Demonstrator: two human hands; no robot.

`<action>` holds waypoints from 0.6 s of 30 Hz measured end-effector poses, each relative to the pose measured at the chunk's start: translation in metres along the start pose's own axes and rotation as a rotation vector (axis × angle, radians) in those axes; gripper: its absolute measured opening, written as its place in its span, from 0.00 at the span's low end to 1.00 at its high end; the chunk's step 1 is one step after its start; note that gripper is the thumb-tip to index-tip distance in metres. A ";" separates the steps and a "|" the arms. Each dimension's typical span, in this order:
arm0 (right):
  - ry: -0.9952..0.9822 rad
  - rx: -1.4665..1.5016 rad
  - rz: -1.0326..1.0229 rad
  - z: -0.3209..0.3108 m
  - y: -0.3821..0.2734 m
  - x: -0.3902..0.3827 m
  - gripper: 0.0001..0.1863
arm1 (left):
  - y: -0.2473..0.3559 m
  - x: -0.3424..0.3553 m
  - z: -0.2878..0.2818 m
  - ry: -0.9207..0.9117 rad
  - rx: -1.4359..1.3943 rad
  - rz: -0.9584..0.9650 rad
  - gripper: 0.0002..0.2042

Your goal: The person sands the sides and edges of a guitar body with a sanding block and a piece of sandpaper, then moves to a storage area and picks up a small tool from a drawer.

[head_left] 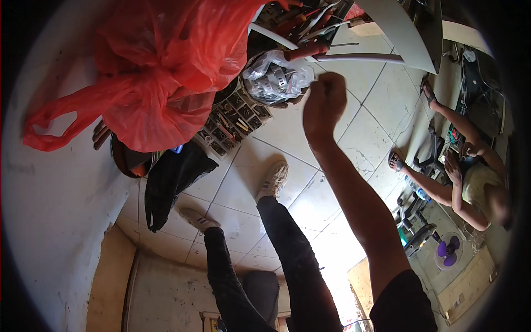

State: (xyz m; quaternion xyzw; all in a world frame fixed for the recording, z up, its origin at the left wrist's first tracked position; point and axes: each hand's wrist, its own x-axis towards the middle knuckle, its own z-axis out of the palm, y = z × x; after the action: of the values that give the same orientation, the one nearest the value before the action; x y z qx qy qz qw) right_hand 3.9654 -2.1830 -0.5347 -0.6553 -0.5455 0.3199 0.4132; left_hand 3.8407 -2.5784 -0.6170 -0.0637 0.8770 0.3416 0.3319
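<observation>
My right hand (325, 108) is raised in front of me, its fingers curled closed. Whatever it may hold is hidden. It is nearest to a round container lined with a clear plastic bag (276, 79), with grey and white metal-looking parts inside. A red-handled screwdriver (306, 52) lies across the container's far rim, its shaft pointing right. My left hand does not show. A large knotted red plastic bag (160, 83) fills the upper left and hides what is behind it.
A compartment tray of small parts (232, 123) stands beside the container, with hand tools (298, 25) behind. A black plastic bag (174, 180) hangs at the left near the wall. Another person (470, 171) sits at right, near a purple fan (448, 250). My shoes (274, 178) are on the tiled floor.
</observation>
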 end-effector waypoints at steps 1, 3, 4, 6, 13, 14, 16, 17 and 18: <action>0.117 0.034 0.248 -0.011 -0.004 0.004 0.04 | 0.002 -0.001 0.010 -0.025 -0.010 -0.003 0.23; 0.161 0.017 0.426 -0.035 0.076 0.063 0.07 | 0.006 -0.010 0.031 -0.083 -0.024 0.000 0.22; -0.030 0.181 0.577 -0.032 0.077 0.078 0.13 | 0.005 -0.007 0.024 -0.071 -0.013 0.000 0.22; -0.144 0.561 0.805 -0.013 0.060 0.103 0.16 | 0.005 -0.005 0.016 -0.064 0.008 0.008 0.22; -0.355 -0.113 -0.140 0.010 0.094 0.173 0.17 | 0.016 -0.014 0.035 -0.131 0.080 0.030 0.21; -0.406 0.009 -0.075 0.004 0.114 0.185 0.18 | 0.016 -0.019 0.048 -0.165 0.092 0.027 0.21; -0.424 0.321 0.071 0.016 0.116 0.175 0.18 | 0.020 -0.022 0.049 -0.180 0.140 0.032 0.21; -0.384 0.313 0.126 0.023 0.095 0.164 0.17 | 0.024 -0.017 0.035 -0.155 0.175 0.039 0.20; -0.344 0.299 0.179 0.026 0.070 0.155 0.17 | 0.030 -0.014 0.022 -0.132 0.202 0.045 0.20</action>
State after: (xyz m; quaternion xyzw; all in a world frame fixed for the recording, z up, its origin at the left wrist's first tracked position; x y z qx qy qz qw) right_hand 4.0056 -2.0308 -0.6037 -0.5684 -0.4942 0.5392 0.3768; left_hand 3.8534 -2.5433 -0.6036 0.0123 0.8845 0.2624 0.3857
